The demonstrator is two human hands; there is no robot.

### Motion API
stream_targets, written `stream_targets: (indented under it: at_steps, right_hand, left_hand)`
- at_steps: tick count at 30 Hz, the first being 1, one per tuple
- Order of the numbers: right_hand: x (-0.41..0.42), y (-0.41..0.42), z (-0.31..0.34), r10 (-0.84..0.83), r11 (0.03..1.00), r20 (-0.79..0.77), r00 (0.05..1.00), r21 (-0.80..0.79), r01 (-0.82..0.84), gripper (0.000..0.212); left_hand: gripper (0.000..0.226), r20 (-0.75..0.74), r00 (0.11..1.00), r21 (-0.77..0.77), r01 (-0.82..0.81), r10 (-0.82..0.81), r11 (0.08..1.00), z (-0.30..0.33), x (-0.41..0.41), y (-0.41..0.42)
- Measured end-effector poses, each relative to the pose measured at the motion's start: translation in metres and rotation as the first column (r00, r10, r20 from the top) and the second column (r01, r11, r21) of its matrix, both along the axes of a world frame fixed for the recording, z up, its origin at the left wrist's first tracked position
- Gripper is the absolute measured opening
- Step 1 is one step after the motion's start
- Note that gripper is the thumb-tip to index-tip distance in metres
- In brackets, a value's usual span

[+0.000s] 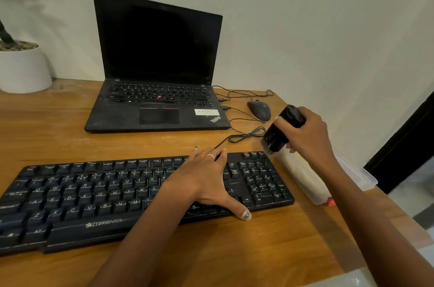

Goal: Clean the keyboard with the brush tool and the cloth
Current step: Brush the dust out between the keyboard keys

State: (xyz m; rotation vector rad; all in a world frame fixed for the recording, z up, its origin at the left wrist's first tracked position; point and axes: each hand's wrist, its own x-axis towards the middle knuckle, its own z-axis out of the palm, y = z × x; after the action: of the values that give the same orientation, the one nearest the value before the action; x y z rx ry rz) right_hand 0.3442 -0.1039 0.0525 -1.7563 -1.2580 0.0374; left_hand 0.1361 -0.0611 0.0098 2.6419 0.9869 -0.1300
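A black Zebronics keyboard (98,195) lies across the wooden desk (234,251) in front of me. My left hand (206,181) rests flat on its right half, fingers spread and straight, thumb on the front edge. My right hand (305,136) grips a black brush tool (281,129), held tilted in the air just above the keyboard's top right corner, its lower end pointing down at the numeric pad. A pale folded cloth (303,176) lies on the desk right of the keyboard, partly under my right forearm.
An open black laptop (159,63) stands behind the keyboard. A black mouse (259,110) and looped cables (246,135) lie to its right. A white plant pot (22,68) is at the back left. The desk's right edge runs close to the cloth.
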Motion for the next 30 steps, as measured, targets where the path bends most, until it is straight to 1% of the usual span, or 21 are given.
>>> stream_targets:
  at_steps: [1,4,5,7,9,10,12,14,15,19,20,23,24,25,27,28,30]
  right_hand:
    - [-0.002,0.001,-0.002,0.011,1.0,0.02,1.0,-0.025,-0.011,0.012]
    - [-0.002,0.005,-0.003,0.052,0.979,0.108,0.993,-0.199,-0.029,0.02]
    - [0.0,0.006,0.0,0.051,0.976,0.125,0.991,-0.218,-0.023,0.021]
    - [0.0,0.007,0.005,0.018,0.986,0.134,0.991,-0.167,0.005,0.019]
    - [-0.004,0.007,0.001,0.005,0.996,0.102,0.995,-0.086,0.003,0.016]
    - [-0.008,0.007,-0.002,0.018,0.997,0.088,0.996,-0.082,-0.011,0.015]
    - [-0.01,0.007,-0.004,0.047,0.988,0.074,0.996,-0.15,-0.036,0.014]
    - [-0.005,0.01,0.004,0.047,0.972,0.093,0.995,-0.233,-0.024,0.019]
    - [-0.004,0.011,0.008,0.035,0.97,0.103,0.994,-0.243,-0.009,0.021]
    - [-0.016,0.009,0.0,0.045,0.992,0.115,0.992,-0.121,-0.031,0.014]
    - [-0.018,0.007,-0.003,0.05,0.99,0.128,0.991,-0.134,-0.033,0.014]
    - [-0.014,0.006,0.01,0.079,0.956,0.121,0.99,-0.29,-0.041,0.014]
    - [-0.013,0.006,0.017,0.084,0.95,0.117,0.99,-0.31,-0.044,0.014]
    - [-0.011,0.006,0.019,0.075,0.958,0.124,0.989,-0.283,-0.037,0.015]
    - [-0.015,0.005,0.013,0.043,0.987,0.167,0.985,-0.157,-0.016,0.015]
    - [-0.018,0.004,0.006,0.047,0.991,0.195,0.98,-0.129,-0.022,0.014]
    - [-0.02,0.003,-0.001,0.072,0.985,0.207,0.976,-0.171,-0.036,0.014]
  left_hand:
    - [0.135,-0.001,1.0,-0.001,0.0,0.0,1.0,0.0,0.0,0.0]
    - [0.135,-0.003,1.0,-0.001,0.001,-0.001,1.0,0.0,0.0,0.0]
    - [0.134,-0.004,1.0,-0.001,0.002,-0.002,1.0,0.0,0.0,0.0]
    - [0.134,-0.003,1.0,0.001,0.004,-0.004,1.0,0.0,0.0,0.001]
    - [0.134,0.001,1.0,0.003,0.003,-0.003,1.0,-0.001,0.0,0.001]
    - [0.134,0.003,1.0,0.004,0.002,-0.002,1.0,-0.001,0.0,0.001]
    - [0.134,0.008,1.0,0.003,-0.002,0.002,1.0,0.0,0.0,0.0]
    - [0.134,0.009,1.0,-0.001,-0.003,0.003,1.0,0.001,0.0,-0.001]
    - [0.133,0.007,1.0,-0.003,-0.001,0.001,1.0,0.002,0.0,-0.002]
    - [0.133,0.002,1.0,-0.003,-0.002,0.002,1.0,0.003,0.0,-0.002]
    - [0.133,0.002,1.0,0.0,-0.001,0.001,1.0,0.003,0.0,-0.002]
    - [0.134,0.007,1.0,-0.001,-0.006,0.006,1.0,0.002,-0.001,-0.002]
    - [0.133,0.006,1.0,-0.001,-0.005,0.005,1.0,0.002,-0.001,-0.003]
    - [0.132,0.004,1.0,0.001,-0.005,0.005,1.0,0.002,-0.001,-0.003]
    - [0.131,-0.002,1.0,0.004,-0.005,0.005,1.0,0.003,0.0,-0.004]
    - [0.131,-0.004,1.0,0.007,-0.004,0.004,1.0,0.003,0.0,-0.004]
    - [0.131,-0.004,1.0,0.015,-0.002,0.002,1.0,0.004,0.0,-0.004]
